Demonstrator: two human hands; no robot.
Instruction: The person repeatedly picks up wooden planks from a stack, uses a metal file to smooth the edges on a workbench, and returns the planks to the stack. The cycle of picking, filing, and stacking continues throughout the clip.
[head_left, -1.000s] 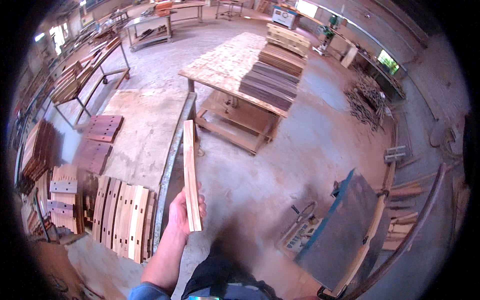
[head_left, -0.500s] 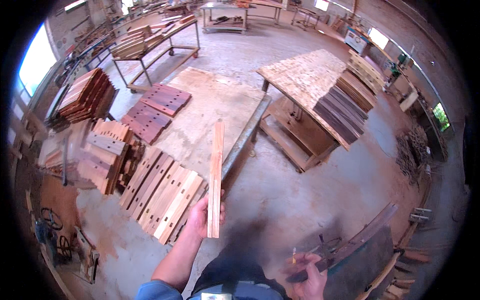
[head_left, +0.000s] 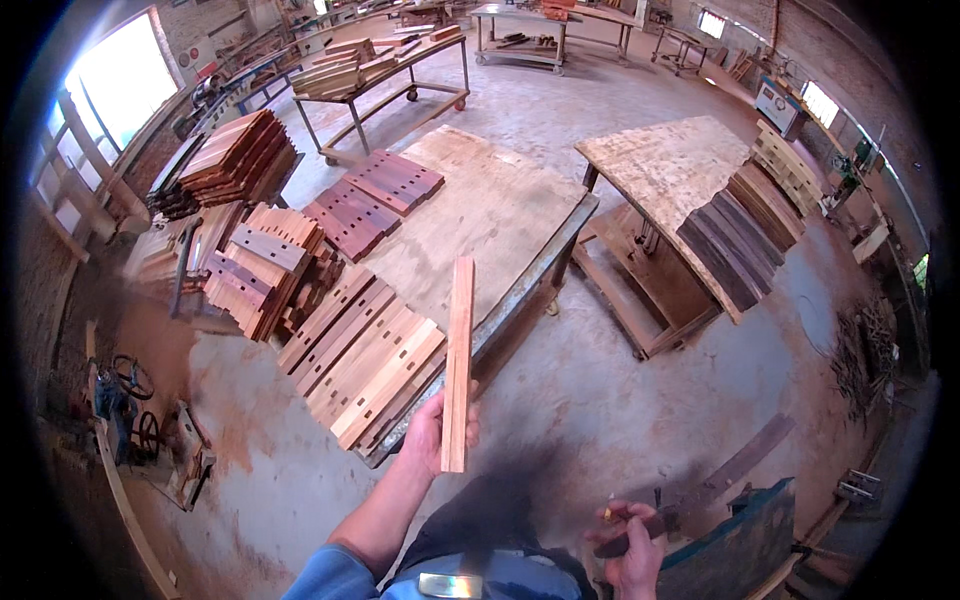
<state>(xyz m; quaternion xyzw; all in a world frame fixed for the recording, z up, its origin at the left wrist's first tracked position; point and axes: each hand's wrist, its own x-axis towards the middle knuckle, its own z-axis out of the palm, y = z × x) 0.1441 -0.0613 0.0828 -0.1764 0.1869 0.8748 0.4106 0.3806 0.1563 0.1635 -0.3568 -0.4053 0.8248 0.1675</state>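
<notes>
I have the left grip (head_left: pixel 428 437) wrapped around a pale wooden slat (head_left: pixel 458 360) near the edge of the tabletop (head_left: pixel 500 190) — and remotely I see the right grip (head_left: pixel 636 552) clasping a dark wooden slat (head_left: pixel 745 458), blurred, above the floor (head_left: pixel 640 400).

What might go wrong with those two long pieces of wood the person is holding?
The left hand grips the pale strip near its lower end, so the free end might swing and bump the slotted boards. The dark strip in the right hand points off to the right and might knock the green-edged panel, which looks close.
</notes>
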